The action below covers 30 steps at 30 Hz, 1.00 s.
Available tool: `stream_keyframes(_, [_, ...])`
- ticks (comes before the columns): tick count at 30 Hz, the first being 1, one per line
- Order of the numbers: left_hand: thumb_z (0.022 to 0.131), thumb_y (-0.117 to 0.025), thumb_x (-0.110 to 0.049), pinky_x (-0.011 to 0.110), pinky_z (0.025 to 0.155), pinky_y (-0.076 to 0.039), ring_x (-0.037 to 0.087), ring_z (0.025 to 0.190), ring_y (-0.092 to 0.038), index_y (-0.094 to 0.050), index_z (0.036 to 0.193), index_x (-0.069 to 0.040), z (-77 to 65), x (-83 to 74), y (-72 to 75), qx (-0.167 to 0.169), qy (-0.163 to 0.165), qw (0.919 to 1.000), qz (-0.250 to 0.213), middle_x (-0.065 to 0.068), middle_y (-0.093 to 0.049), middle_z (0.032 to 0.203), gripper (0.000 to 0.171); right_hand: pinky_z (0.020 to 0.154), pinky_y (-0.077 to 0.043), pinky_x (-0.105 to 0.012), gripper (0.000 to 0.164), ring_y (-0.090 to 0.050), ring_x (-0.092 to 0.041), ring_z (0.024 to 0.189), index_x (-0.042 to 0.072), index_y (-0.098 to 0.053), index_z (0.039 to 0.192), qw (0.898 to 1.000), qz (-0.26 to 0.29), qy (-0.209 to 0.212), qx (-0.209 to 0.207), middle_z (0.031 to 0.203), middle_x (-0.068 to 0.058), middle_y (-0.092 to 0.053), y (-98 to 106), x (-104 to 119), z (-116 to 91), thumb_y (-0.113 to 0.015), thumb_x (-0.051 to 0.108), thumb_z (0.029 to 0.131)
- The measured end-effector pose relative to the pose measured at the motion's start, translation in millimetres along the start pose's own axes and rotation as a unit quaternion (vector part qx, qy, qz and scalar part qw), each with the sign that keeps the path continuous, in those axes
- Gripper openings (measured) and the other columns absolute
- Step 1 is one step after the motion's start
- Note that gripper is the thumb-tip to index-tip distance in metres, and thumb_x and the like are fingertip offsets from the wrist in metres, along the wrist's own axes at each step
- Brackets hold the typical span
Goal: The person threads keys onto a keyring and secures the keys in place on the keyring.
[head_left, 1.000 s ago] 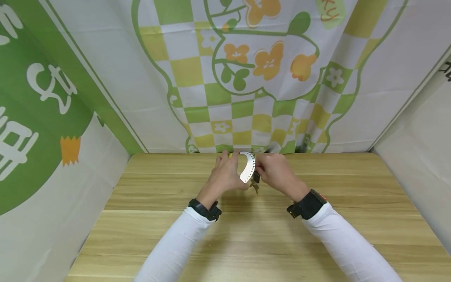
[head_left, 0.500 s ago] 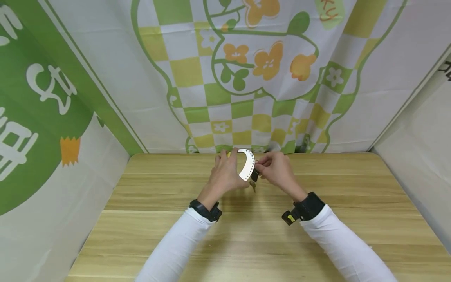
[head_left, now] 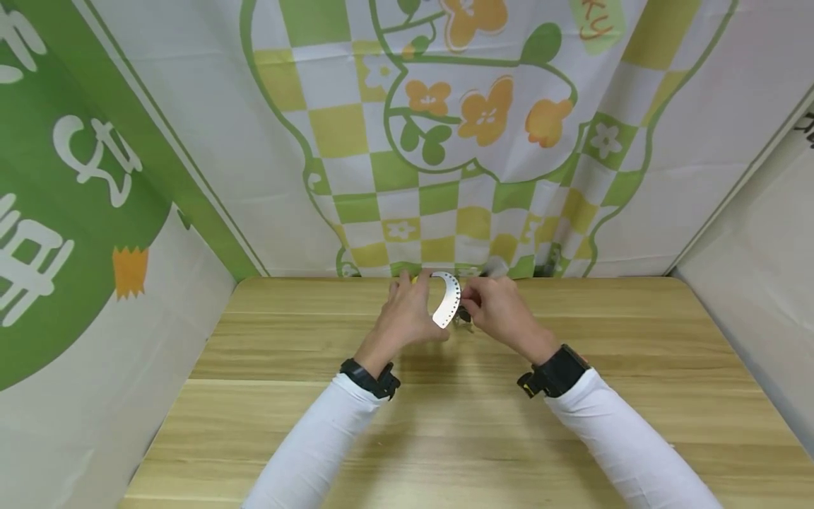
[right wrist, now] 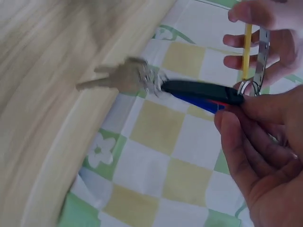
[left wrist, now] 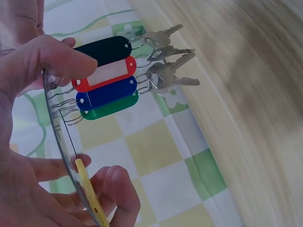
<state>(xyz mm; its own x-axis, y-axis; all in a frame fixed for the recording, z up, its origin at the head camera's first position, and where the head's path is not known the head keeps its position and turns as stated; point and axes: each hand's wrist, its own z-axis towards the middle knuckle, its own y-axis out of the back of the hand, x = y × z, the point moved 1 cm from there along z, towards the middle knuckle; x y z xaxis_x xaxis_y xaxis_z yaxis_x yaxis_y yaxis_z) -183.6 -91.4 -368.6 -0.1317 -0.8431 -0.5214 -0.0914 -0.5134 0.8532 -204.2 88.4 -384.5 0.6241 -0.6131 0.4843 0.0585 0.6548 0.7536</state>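
My left hand (head_left: pixel 405 311) holds a curved metal plate (head_left: pixel 450 300) with a row of holes, thumb at one end and fingers at the other. A thin yellow bar (left wrist: pixel 87 184) runs along its finger end. Wire rings join the plate to several key tags: black (left wrist: pixel 106 51), red (left wrist: pixel 109 78), blue (left wrist: pixel 106 94) and green (left wrist: pixel 113 108). Silver keys (left wrist: pixel 163 78) dangle from the tags' far ends, blurred in the right wrist view. Close against the plate's outer edge, my right hand (head_left: pixel 502 311) pinches the ring end of the black tag; its fingertips partly hide the rings.
Both hands are above the far edge of a wooden table (head_left: pixel 572 424). Directly behind hangs a checked green and white curtain (head_left: pixel 439 212). Printed cloth walls (head_left: pixel 89 396) stand to either side.
My right hand turned and its fingers extended, then it went back near its earlier pose. The tags and keys swung and now hang higher in view. The left hand has barely moved.
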Motion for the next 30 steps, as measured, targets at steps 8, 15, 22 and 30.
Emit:
stream_keyframes(8, [0.061,-0.096,-0.025,0.060,0.089,-0.052,0.046,0.131,-0.041,-0.035,0.156,-0.005,-0.1,0.0,-0.8,-0.014,0.007,0.9999,-0.004,0.029,-0.035,0.148,0.115,0.061,-0.057,-0.030,0.005,-0.068,-0.015,0.067,0.004,-0.073,0.088,0.993,0.059,-0.102,-0.001,0.078,-0.004,-0.072,-4.6,-3.0,-2.3,-0.078,0.004,0.087])
stream_keyframes(15, [0.061,-0.096,-0.025,0.063,0.092,-0.050,0.049,0.135,-0.037,-0.032,0.157,-0.005,-1.3,-1.6,-1.3,-0.020,0.016,0.9997,-0.006,0.030,-0.032,0.151,0.117,0.058,-0.057,-0.031,0.004,-0.069,-0.018,0.065,0.002,-0.071,0.086,0.996,0.029,-0.066,-0.053,0.077,-0.007,-0.071,-10.5,1.8,-5.5,-0.075,0.000,0.087])
stream_keyframes(22, [0.059,-0.098,-0.026,0.064,0.090,-0.050,0.051,0.133,-0.038,-0.034,0.156,-0.006,-0.9,-0.2,-1.9,-0.028,0.017,0.9995,-0.005,0.030,-0.033,0.151,0.118,0.056,-0.057,-0.030,0.004,-0.070,-0.021,0.063,-0.002,-0.074,0.085,0.986,0.122,-0.112,-0.032,0.074,-0.010,-0.072,-7.9,-1.4,-3.9,-0.076,0.000,0.087])
stream_keyframes(30, [0.059,-0.097,-0.027,0.063,0.087,-0.051,0.049,0.130,-0.041,-0.033,0.157,-0.005,-0.3,-0.7,-0.7,-0.028,0.015,0.9995,-0.005,0.030,-0.035,0.148,0.118,0.054,-0.057,-0.028,0.008,-0.070,-0.025,0.062,-0.008,-0.074,0.092,0.972,0.182,-0.147,0.014,0.075,-0.015,-0.072,-3.1,-4.4,-1.7,-0.072,0.000,0.092])
